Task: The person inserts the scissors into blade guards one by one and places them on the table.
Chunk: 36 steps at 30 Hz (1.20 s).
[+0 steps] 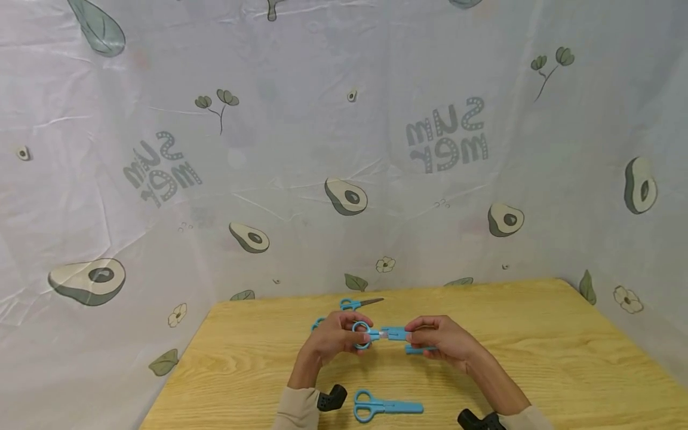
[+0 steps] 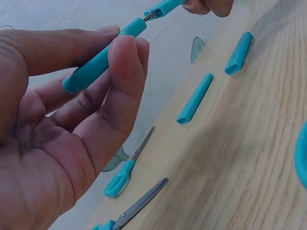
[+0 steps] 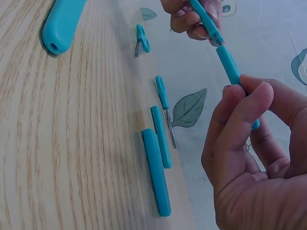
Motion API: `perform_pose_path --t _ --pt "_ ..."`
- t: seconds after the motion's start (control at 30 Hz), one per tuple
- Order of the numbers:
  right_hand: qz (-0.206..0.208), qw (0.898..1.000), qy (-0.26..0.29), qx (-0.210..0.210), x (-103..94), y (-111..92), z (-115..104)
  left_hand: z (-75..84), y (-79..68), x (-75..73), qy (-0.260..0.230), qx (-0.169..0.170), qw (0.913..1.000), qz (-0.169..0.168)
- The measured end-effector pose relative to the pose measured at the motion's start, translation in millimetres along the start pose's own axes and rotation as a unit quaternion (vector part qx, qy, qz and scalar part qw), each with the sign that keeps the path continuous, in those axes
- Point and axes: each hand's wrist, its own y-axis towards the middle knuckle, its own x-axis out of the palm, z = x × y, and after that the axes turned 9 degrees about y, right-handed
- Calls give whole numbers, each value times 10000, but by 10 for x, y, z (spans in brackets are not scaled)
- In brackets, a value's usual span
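My left hand pinches the looped handles of a pair of blue scissors above the table. My right hand holds a blue blade cover between thumb and fingers. The scissors point right into the cover's mouth; a short bit of metal blade shows between handle and cover, and the rest of the blades is hidden inside. Both pieces are nearly in line. Under the hands, two loose blue covers, a nearer cover and a farther cover, lie on the table.
Bare-bladed scissors lie at the back of the wooden table; a second uncovered pair is partly behind my left hand. Nearer me lies a covered pair of scissors. A printed curtain hangs behind the table.
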Motion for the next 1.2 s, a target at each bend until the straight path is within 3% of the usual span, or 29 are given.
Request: perform_pose_path --t 0.37,0.83,1.2 --pt "-213 9997 -90 -31 44 -26 3 -4 -77 -20 49 -53 9999 -75" --pt "-211 9997 -107 -22 79 -13 23 31 -82 -9 74 -84 9996 -246" --pt "-173 9997 -152 3 103 5 29 38 -86 -3 80 -96 9998 -183"
